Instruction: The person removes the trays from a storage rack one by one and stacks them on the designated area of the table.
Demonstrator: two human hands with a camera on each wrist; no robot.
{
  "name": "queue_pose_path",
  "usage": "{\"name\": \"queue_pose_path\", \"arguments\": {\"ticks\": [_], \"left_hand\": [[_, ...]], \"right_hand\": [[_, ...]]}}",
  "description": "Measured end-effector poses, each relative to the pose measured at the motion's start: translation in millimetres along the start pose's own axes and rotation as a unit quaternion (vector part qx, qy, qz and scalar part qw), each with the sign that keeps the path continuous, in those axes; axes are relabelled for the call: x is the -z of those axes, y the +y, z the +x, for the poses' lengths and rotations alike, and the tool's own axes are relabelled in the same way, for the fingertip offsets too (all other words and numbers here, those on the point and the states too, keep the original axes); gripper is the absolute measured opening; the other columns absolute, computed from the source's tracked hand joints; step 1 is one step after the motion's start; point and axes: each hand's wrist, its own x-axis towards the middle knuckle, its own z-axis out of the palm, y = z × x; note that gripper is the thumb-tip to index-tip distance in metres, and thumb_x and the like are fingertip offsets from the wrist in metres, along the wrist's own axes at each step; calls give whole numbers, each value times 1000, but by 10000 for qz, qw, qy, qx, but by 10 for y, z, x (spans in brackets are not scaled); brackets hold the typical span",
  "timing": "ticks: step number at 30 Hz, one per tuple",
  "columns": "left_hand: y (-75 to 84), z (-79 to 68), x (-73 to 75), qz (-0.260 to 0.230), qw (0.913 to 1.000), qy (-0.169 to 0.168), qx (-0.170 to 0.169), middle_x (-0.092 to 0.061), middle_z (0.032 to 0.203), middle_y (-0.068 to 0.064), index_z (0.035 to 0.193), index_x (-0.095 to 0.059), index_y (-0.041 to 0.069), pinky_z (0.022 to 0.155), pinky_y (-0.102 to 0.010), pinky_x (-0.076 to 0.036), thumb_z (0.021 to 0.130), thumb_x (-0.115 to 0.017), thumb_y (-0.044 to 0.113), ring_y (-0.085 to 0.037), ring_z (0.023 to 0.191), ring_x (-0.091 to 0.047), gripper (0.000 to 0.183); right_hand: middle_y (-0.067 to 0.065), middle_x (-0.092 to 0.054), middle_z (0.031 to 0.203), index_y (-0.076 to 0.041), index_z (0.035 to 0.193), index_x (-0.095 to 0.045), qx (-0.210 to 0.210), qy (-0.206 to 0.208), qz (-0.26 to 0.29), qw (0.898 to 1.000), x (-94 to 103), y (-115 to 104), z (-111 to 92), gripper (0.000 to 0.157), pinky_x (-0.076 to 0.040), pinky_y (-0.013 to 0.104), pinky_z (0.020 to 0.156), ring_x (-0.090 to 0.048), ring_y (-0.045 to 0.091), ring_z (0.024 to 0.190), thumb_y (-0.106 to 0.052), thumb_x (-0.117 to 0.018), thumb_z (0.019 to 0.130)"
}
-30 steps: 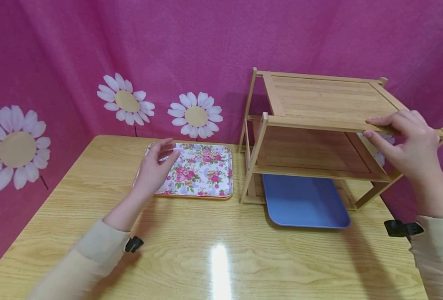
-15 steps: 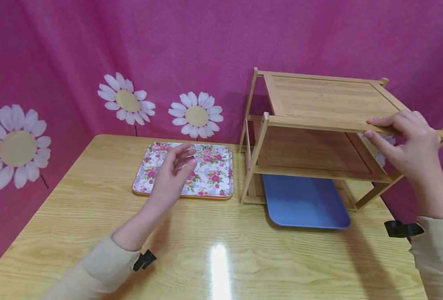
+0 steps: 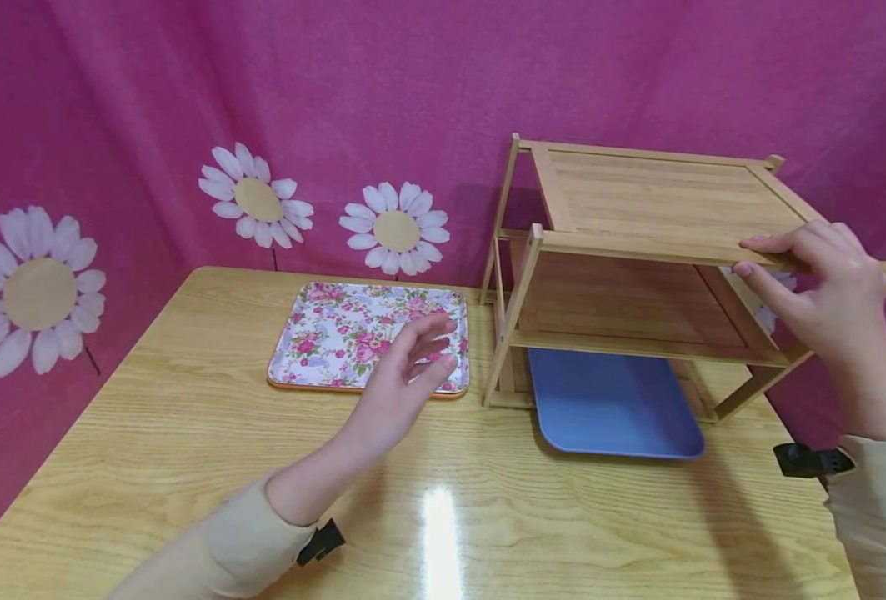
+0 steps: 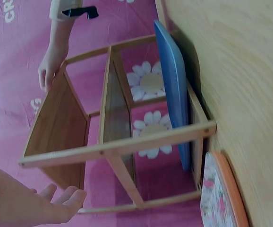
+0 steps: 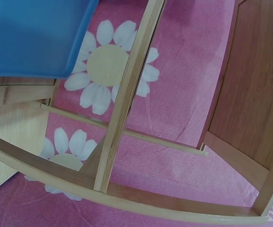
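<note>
A three-tier wooden rack stands on the right of the table. My right hand holds the front rail of its top shelf near the right corner, thumb at the front and fingers above. A blue tray lies on the bottom tier, its front end jutting out past the frame. Left of the rack, a white floral tray rests on something orange, seen as an orange edge. My left hand, fingers loosely bent and holding nothing, hovers in front of that tray's right part. The left wrist view shows these fingers beside the rack.
The light wooden table carries everything, with a bright reflection near its front. Behind it hangs a magenta cloth printed with white daisies. The rack's middle shelf sits above the blue tray.
My left hand has moved right and toward me, from over the floral tray's left side to its front right. My right hand stays on the rack; the trays have not moved.
</note>
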Motion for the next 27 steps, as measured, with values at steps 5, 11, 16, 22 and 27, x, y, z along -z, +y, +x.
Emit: {"name": "queue_pose_path", "arguments": {"ticks": [5,11,16,22,27], "left_hand": [[-55,-18,-167,95,9994,-328,108,-47,138,-5,140,-39,12,103,-44,-39,95,-56,22,-24,126,-46,49],[-215,-26,-376,226,9953,-763,553,-44,141,-5,142,-36,13,105,-47,-36,93,-58,30,-25,129,-43,56],[-366,-15,-540,193,9921,-864,886,-45,140,-5,142,-37,15,102,-46,-40,92,-60,34,-27,128,-44,58],[-548,17,-693,89,9852,-1123,1294,-43,142,-9,144,-34,19,97,-45,-45,90,-62,37,-31,127,-44,63],[-694,76,-806,30,9766,-1380,1650,-40,144,-12,146,-30,18,97,-49,-44,88,-63,42,-35,127,-42,71]], "right_hand": [[-43,-47,94,-1,94,-73,43,9,5,10000,6,6,2,35,-24,16,64,-32,-13,78,-32,-77,78],[-43,-47,94,1,93,-72,12,15,55,10000,-1,-24,7,43,-23,16,65,-32,-13,79,-40,-74,80],[-43,-46,93,3,91,-71,0,59,64,10000,-3,-92,25,55,-22,15,64,-30,-13,78,-51,-69,81],[-43,-45,92,1,93,-72,14,9,-22,10000,-12,11,-3,47,-23,17,63,-30,-13,77,-45,-72,80],[-42,-46,92,0,93,-73,46,24,0,10000,-10,22,-4,49,-23,17,64,-31,-12,77,-47,-72,79]]}}
